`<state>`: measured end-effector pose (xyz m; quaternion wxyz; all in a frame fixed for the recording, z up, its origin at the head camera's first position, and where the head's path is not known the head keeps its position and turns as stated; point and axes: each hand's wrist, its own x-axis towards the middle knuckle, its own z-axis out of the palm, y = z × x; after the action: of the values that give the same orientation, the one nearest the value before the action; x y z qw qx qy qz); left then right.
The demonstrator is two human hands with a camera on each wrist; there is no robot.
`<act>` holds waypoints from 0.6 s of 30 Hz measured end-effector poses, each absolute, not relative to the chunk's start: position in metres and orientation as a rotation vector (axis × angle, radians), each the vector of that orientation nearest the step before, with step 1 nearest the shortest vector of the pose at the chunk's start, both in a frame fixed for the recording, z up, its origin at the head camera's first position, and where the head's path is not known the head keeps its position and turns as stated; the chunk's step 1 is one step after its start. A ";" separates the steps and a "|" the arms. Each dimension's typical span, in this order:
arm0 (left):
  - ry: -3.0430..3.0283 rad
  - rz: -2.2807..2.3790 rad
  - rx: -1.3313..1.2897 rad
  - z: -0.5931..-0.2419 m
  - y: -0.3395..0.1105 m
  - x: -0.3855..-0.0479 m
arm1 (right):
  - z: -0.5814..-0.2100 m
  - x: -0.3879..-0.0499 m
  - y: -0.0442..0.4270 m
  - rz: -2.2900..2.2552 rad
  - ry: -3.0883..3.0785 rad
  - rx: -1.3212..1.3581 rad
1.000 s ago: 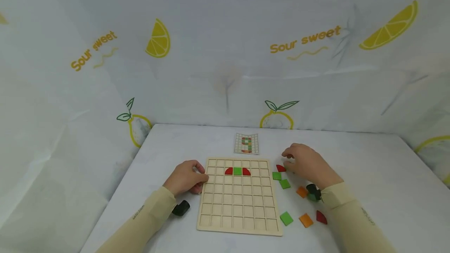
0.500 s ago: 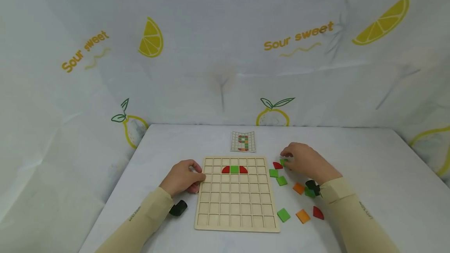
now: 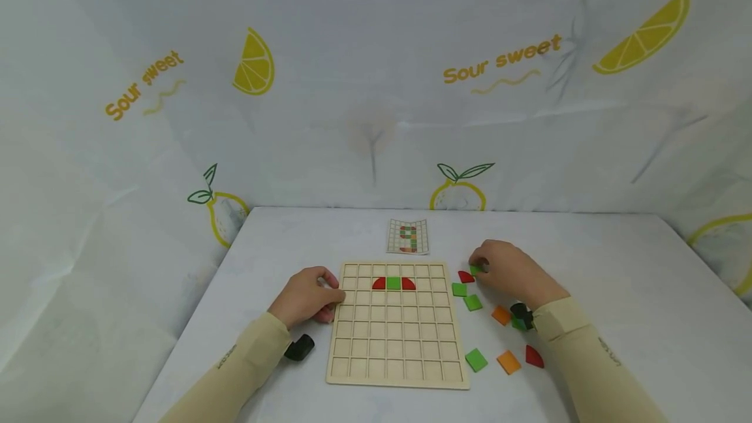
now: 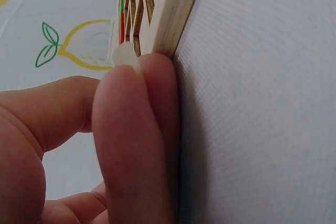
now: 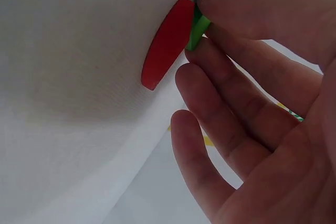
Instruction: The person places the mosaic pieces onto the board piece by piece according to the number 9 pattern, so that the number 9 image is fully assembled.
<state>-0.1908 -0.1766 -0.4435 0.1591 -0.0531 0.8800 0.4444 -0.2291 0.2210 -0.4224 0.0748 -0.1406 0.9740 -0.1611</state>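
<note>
My left hand grips the left edge of the pale wooden grid board. In the left wrist view, the thumb and a finger meet at the board's rim. Off the board's upper right, my right hand pinches a small green square. The right wrist view has this green piece tilted between thumb and fingertips, right beside a red curved piece. On the board, a green square lies between two red curved pieces.
Behind the board lies a printed pattern card. Loose green, orange and red pieces are scattered right of the board, some close to my right wrist. A black wrist device is by my left sleeve.
A green square now shows at my right fingertips, where none was visible a second ago. The head view has shifted slightly; my left hand stays at the board's edge.
</note>
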 end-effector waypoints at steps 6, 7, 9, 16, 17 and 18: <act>2.521 1.276 -0.143 -0.441 -0.176 -0.189 | -0.421 -0.229 0.220 -0.474 2.923 -0.411; 2.523 1.274 -0.141 -0.441 -0.176 -0.188 | -0.421 -0.229 0.220 -0.476 2.923 -0.414; 2.523 1.273 -0.145 -0.440 -0.176 -0.188 | -0.421 -0.229 0.220 -0.480 2.926 -0.418; 2.527 1.278 -0.138 -0.440 -0.176 -0.187 | -0.419 -0.228 0.218 -0.483 2.949 -0.432; 2.527 1.280 -0.136 -0.440 -0.176 -0.187 | -0.417 -0.228 0.217 -0.482 2.950 -0.437; 2.528 1.280 -0.135 -0.440 -0.175 -0.187 | -0.416 -0.227 0.217 -0.482 2.951 -0.441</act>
<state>-0.1873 -0.1754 -0.4401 0.1516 -0.0470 0.8808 0.4461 -0.2275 0.2167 -0.4164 0.0598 -0.1456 0.9746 -0.1591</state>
